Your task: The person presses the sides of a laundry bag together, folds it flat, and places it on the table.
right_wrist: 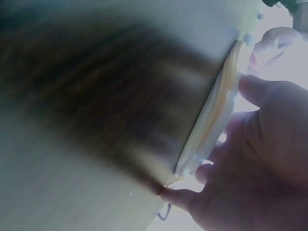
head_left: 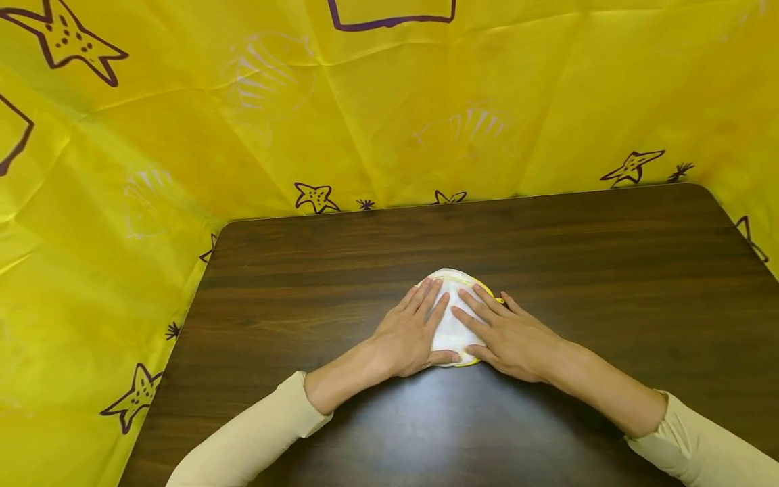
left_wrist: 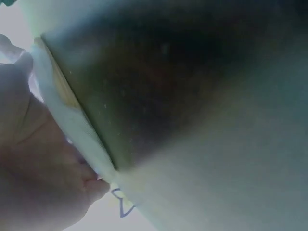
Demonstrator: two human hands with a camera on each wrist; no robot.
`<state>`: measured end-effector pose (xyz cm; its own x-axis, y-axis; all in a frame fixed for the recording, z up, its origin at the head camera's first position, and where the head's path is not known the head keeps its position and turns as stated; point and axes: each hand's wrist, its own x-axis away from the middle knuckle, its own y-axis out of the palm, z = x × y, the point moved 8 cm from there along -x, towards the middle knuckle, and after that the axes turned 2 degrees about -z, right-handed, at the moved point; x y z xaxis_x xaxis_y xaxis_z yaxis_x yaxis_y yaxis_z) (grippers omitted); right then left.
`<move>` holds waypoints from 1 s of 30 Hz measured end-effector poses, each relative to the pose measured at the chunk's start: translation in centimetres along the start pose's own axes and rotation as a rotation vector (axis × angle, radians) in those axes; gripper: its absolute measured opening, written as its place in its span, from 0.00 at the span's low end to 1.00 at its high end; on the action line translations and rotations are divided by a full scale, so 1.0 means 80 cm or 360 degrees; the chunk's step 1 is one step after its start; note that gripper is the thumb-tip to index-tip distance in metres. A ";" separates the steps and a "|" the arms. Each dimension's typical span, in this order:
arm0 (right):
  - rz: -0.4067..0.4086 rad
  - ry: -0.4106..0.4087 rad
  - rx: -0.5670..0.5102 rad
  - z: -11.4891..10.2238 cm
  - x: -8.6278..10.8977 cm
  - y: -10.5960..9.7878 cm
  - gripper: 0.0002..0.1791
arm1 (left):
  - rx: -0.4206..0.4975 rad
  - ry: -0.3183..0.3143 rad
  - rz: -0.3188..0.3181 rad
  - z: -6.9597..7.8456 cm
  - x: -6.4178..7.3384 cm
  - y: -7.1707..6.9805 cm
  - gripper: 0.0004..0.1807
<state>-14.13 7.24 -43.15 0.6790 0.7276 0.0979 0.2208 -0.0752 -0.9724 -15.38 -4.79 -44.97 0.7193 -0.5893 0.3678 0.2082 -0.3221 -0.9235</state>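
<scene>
A white, roundish, flat cloth item [head_left: 452, 330] with yellow edging lies on the dark wooden table; its exact kind cannot be told. My left hand [head_left: 412, 331] rests on its left side, fingers spread and straight, thumb at the near edge. On the right side lies my right hand [head_left: 517, 336], also with extended fingers, its little finger by a small yellow tab [head_left: 500, 300]. Both palms hide parts of the cloth. In the wrist views, the left hand [left_wrist: 38, 154] and right hand [right_wrist: 269, 139] appear against the cloth's layered edge [right_wrist: 211, 120].
The brown wood-grain table [head_left: 292, 270] spreads out around the hands, with rounded far corners. A yellow sheet [head_left: 389, 101] printed with starfish and fish hangs behind it and along the left and right sides.
</scene>
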 end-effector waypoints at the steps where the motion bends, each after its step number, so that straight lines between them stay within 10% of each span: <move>1: -0.0004 -0.0003 -0.0009 0.000 0.001 0.000 0.35 | 0.0019 0.0006 0.0016 0.000 0.001 -0.001 0.53; 30: 0.0168 -0.0045 -0.0119 0.011 0.005 -0.020 0.38 | 0.0411 -0.0015 0.0198 -0.024 0.010 -0.022 0.51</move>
<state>-14.85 8.27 -41.74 0.6812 0.7320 -0.0110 0.2015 -0.2019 -0.9585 -16.43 -6.12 -42.80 0.7560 -0.6050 0.2499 0.2788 -0.0478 -0.9591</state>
